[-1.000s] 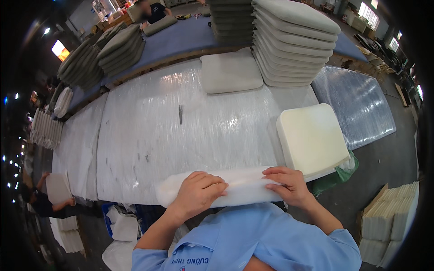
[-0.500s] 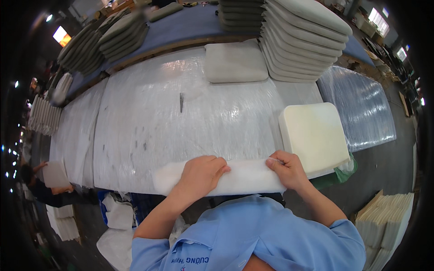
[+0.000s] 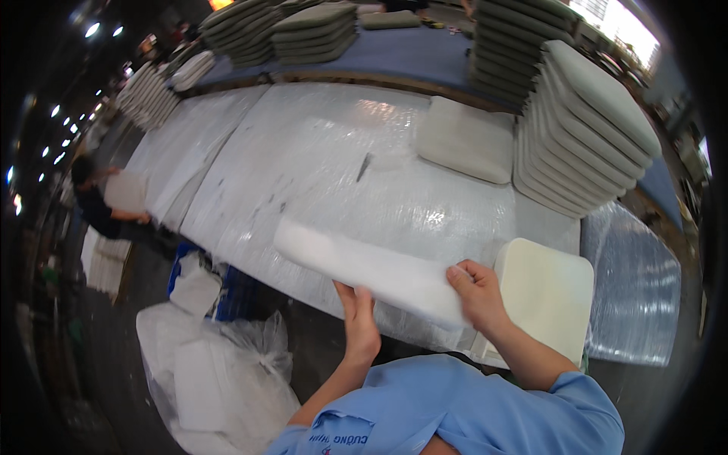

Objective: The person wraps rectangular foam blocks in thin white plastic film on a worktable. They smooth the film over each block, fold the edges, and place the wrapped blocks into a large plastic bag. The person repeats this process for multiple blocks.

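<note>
Head view, and I'm watching the right hand (image 3: 481, 294) closed, thumb on top, pinching the right end of a soft white roll (image 3: 371, 262). Below the roll's middle, the left hand (image 3: 362, 327) is open, extended fingers touching the near edge. The roll itself: plump, rounded, slightly blurred, slanting over the near side of the counter (image 3: 318, 152), whose plastic film shines, all wrinkles. Just beside the right hand, I see a cream foam block (image 3: 547, 292), corners rounded; farther out, one flat grey cushion (image 3: 466, 140) and a tall cushion stack (image 3: 580, 140).
</note>
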The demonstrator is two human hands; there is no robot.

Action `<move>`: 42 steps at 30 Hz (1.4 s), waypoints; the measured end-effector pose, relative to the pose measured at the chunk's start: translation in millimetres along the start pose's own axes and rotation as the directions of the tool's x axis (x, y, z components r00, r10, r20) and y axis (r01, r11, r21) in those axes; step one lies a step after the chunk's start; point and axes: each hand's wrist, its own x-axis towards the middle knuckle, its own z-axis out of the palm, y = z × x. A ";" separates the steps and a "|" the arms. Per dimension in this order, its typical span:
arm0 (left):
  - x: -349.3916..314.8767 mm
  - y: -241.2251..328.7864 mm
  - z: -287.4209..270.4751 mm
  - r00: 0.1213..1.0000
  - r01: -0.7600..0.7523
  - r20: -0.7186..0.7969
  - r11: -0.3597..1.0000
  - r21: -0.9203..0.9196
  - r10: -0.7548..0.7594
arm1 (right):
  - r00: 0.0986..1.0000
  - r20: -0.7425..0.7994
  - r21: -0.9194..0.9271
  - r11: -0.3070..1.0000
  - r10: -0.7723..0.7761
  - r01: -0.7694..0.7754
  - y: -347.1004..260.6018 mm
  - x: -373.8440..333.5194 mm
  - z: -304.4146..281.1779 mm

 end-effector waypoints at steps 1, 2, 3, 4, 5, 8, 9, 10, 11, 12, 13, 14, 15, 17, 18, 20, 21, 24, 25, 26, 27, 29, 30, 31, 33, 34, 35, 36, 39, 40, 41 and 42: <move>6.6 0.5 8.5 0.999 -0.034 -0.008 0.999 -0.040 0.034 | 1.000 0.031 0.052 0.999 -0.001 -0.001 3.5 -7.0 2.9; 12.3 4.0 15.3 0.997 -0.073 -0.022 0.994 -0.077 0.071 | 0.998 0.067 0.106 0.994 -0.001 -0.007 7.5 -16.4 7.6; 13.9 7.6 20.0 0.994 -0.111 -0.033 0.988 -0.109 0.108 | 0.995 0.102 0.161 0.987 0.000 -0.017 10.5 -23.7 11.1; 11.2 10.8 23.8 0.992 -0.125 -0.031 0.990 -0.065 0.124 | 0.992 0.122 0.179 0.984 -0.011 -0.012 16.0 -27.8 13.4; 6.2 14.7 26.3 0.990 -0.139 -0.028 0.990 -0.021 0.138 | 0.989 0.144 0.197 0.980 -0.021 -0.007 23.3 -30.3 16.8; -43.8 13.9 41.9 0.982 -0.180 0.029 0.885 0.430 0.186 | 0.980 0.199 0.277 0.959 0.000 -0.056 40.0 -35.1 21.6; -68.8 18.4 52.6 0.966 -0.246 0.105 0.715 0.655 0.237 | 0.972 0.235 0.299 0.950 0.015 -0.087 42.4 -35.1 21.5; -85.3 20.6 58.1 0.946 -0.299 0.189 0.483 0.823 0.264 | 0.961 0.276 0.320 0.940 0.025 -0.116 43.2 -36.5 22.9; -90.5 17.6 59.2 0.949 -0.291 0.157 0.563 0.774 0.274 | 0.938 0.342 0.305 0.938 0.054 -0.165 43.8 -37.8 22.7; -92.9 19.3 60.8 0.948 -0.280 0.144 0.533 0.799 0.283 | 0.918 0.390 0.316 0.927 0.069 -0.204 40.2 -35.8 20.9; -95.0 23.0 62.3 0.948 -0.269 0.133 0.502 0.822 0.290 | 0.896 0.435 0.325 0.914 0.084 -0.243 36.2 -32.5 17.8; -97.1 25.4 62.5 0.947 -0.259 0.125 0.471 0.843 0.296 | 0.873 0.478 0.333 0.900 0.096 -0.282 31.1 -27.7 14.7; -97.9 25.5 61.9 0.941 -0.271 0.147 0.421 0.866 0.304 | 0.832 0.546 0.308 0.901 0.096 -0.306 23.1 -18.2 10.4; -97.5 24.0 58.7 0.930 -0.295 0.194 0.315 0.902 0.312 | 0.835 0.549 0.068 0.998 -0.032 -0.006 10.4 -12.4 9.8; -96.6 24.2 58.9 0.929 -0.294 0.213 0.254 0.921 0.304 | 0.822 0.561 -0.052 0.987 -0.097 0.152 6.4 -10.2 11.8; -94.3 26.2 59.0 0.926 -0.293 0.249 0.127 0.948 0.282 | 0.807 0.582 -0.184 0.950 -0.102 0.253 0.4 -7.3 21.0; -92.9 26.4 60.1 0.934 -0.284 0.242 0.136 0.949 0.265 | 0.802 0.588 -0.252 0.919 -0.103 0.303 -1.8 -5.3 23.2; -92.5 28.6 62.0 0.955 -0.245 0.210 0.154 0.957 0.211 | 0.820 0.537 -0.089 0.954 -0.197 0.288 14.6 -4.6 32.9; -94.0 31.5 63.1 0.962 -0.222 0.192 0.152 0.963 0.193 | 0.814 0.547 -0.096 0.951 -0.197 0.294 17.6 -4.1 33.5; -94.8 33.5 63.7 0.969 -0.200 0.173 0.150 0.968 0.174 | 0.808 0.556 -0.102 0.948 -0.196 0.300 20.4 -3.4 33.6; -95.4 33.4 63.8 0.968 -0.204 0.179 0.139 0.969 0.177 | 0.804 0.563 -0.113 0.946 -0.191 0.303 22.3 -4.0 33.2; -96.4 32.1 62.9 0.965 -0.213 0.190 0.116 0.970 0.182 | 0.805 0.558 -0.138 0.934 -0.201 0.329 33.9 -3.8 36.2; -96.8 31.8 63.4 0.964 -0.214 0.194 0.099 0.972 0.183 | 0.804 0.555 -0.149 0.925 -0.216 0.351 38.6 -2.0 37.5; -97.8 30.4 63.6 0.963 -0.215 0.197 0.083 0.973 0.184 | 0.802 0.555 -0.170 0.914 -0.220 0.369 43.7 -0.1 37.7; -97.6 29.8 64.0 0.961 -0.218 0.203 0.065 0.974 0.190 | 0.796 0.559 -0.209 0.889 -0.232 0.407 50.8 3.6 38.4; -97.5 30.1 64.3 0.959 -0.221 0.205 0.063 0.973 0.194 | 0.800 0.554 -0.213 0.890 -0.230 0.403 52.9 5.2 39.5; -97.7 29.8 64.4 0.958 -0.223 0.208 0.061 0.973 0.199 | 0.805 0.549 -0.217 0.891 -0.226 0.399 55.2 6.8 40.1; -96.7 30.8 64.3 0.956 -0.225 0.209 0.059 0.973 0.204 | 0.808 0.542 -0.216 0.891 -0.231 0.399 56.1 9.6 41.8; -95.3 31.2 63.3 0.953 -0.228 0.212 0.048 0.973 0.216 | 0.798 0.543 -0.186 0.889 -0.262 0.418 62.7 15.4 45.8; -95.4 30.9 63.1 0.952 -0.227 0.213 0.040 0.973 0.218 | 0.795 0.544 -0.192 0.883 -0.267 0.428 65.2 18.1 46.8; -95.5 30.8 63.2 0.952 -0.227 0.214 0.032 0.973 0.220 | 0.793 0.544 -0.198 0.877 -0.273 0.437 67.7 21.1 47.2; -95.5 31.2 62.2 0.954 -0.218 0.206 0.030 0.976 0.216 | 0.789 0.547 -0.200 0.872 -0.279 0.447 66.8 23.0 48.0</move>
